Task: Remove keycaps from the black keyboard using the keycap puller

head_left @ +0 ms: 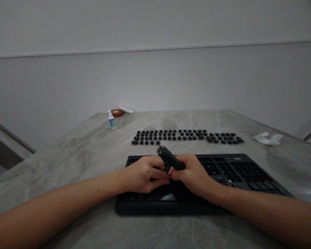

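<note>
The keyboard [171, 207] lies flat near the front of the surface [75, 152], within easy reach of both forearms; the right hand [193, 173] has its grip closed on a slim black tool [171, 159], tilted so its pronged end points up and away over the far edge, probably to keep that end off the keys while the fingers work below; the left hand [147, 173] rests over the keys, fingertips pressed together beside the right thumb, though whether they pinch anything is hidden; loose keycaps [169, 138] sit behind the keyboard in rows much like its own layout, presumably so each one's place is easy to trace; the spray bottle [112, 121] at the far left and the crumpled white piece [268, 139] at the right stand well apart, seemingly to leave working room.
</note>
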Motion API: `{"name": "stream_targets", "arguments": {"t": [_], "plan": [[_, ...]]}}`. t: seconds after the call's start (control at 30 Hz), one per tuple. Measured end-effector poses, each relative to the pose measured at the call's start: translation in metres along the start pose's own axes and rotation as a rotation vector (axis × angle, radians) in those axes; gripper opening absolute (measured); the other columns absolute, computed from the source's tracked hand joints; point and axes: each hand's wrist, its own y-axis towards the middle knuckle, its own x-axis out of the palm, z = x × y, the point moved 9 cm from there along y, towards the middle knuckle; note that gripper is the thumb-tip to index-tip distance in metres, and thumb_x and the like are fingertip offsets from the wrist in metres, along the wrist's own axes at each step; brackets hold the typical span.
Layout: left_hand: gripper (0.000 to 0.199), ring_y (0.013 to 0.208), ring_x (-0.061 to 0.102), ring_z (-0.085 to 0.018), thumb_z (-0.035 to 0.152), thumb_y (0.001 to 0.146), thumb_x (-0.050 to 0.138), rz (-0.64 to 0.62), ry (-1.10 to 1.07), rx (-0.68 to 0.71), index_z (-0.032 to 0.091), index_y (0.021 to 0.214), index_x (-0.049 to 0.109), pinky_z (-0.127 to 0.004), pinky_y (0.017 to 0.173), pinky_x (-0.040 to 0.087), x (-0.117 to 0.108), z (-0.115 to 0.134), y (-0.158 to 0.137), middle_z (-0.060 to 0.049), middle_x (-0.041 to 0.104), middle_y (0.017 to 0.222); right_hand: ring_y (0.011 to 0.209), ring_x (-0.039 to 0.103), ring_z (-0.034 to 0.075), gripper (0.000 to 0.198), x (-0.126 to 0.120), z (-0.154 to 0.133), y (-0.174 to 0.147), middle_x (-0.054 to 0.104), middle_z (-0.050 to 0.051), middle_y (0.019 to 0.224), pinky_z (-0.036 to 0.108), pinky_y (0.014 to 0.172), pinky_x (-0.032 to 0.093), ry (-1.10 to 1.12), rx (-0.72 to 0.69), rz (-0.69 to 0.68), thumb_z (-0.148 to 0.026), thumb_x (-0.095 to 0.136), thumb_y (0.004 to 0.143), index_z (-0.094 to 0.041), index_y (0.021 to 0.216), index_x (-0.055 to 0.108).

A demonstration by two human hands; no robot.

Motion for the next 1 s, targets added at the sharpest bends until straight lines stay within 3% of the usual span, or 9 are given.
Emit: {"name": "stream_targets", "arguments": {"t": [0.27,0.43,0.6,0.77,1.0], "plan": [[0.029,0.069,0.058,-0.016,0.020,0.097,0.050,-0.041,0.128,0.034,0.010,0.078,0.069,-0.029,0.065,0.051,0.006,0.006,0.002,-0.006,0.061,0.067,0.046,0.037,0.010,0.007,-0.016,0.001,0.000,0.046,-0.003,0.042,0.024,0.046,0.026,0.059,0.019,0.139,-0.018,0.056,0.047,-0.016,0.042,0.060],[0.023,0.074,0.059,-0.017,0.022,0.095,0.053,-0.036,0.134,0.022,0.010,0.088,0.070,-0.029,0.068,0.053,0.006,0.005,0.001,-0.009,0.063,0.078,0.048,0.042,0.011,0.006,-0.017,-0.004,-0.002,0.050,-0.002,0.045,0.024,0.048,0.030,0.074,-0.026,0.137,-0.019,0.058,0.047,-0.016,0.043,0.062],[0.018,0.085,0.063,-0.016,0.019,0.096,0.051,-0.009,0.048,-0.070,0.013,0.099,0.069,-0.027,0.076,0.056,0.001,-0.002,0.000,-0.009,0.066,0.094,0.051,0.046,0.012,0.006,-0.028,-0.013,-0.005,0.054,-0.002,0.048,0.026,0.053,0.034,0.120,-0.125,0.219,-0.020,0.062,0.049,-0.018,0.045,0.066],[0.026,0.093,0.063,-0.016,0.016,0.096,0.050,0.006,0.023,-0.207,0.016,0.121,0.058,-0.030,0.083,0.055,-0.001,-0.014,-0.003,-0.009,0.066,0.105,0.049,0.041,0.011,0.004,-0.047,-0.016,-0.007,0.046,-0.004,0.044,0.027,0.052,0.032,0.178,-0.204,0.348,-0.021,0.064,0.052,-0.019,0.048,0.065],[0.027,0.089,0.064,-0.016,0.017,0.094,0.057,0.066,-0.002,-0.321,0.019,0.120,0.060,-0.031,0.080,0.054,-0.002,-0.033,-0.007,-0.005,0.068,0.101,0.050,0.038,0.012,0.004,-0.045,-0.013,-0.002,0.037,-0.006,0.043,0.027,0.052,0.031,0.152,-0.177,0.315,-0.021,0.061,0.059,-0.020,0.055,0.063]]}}
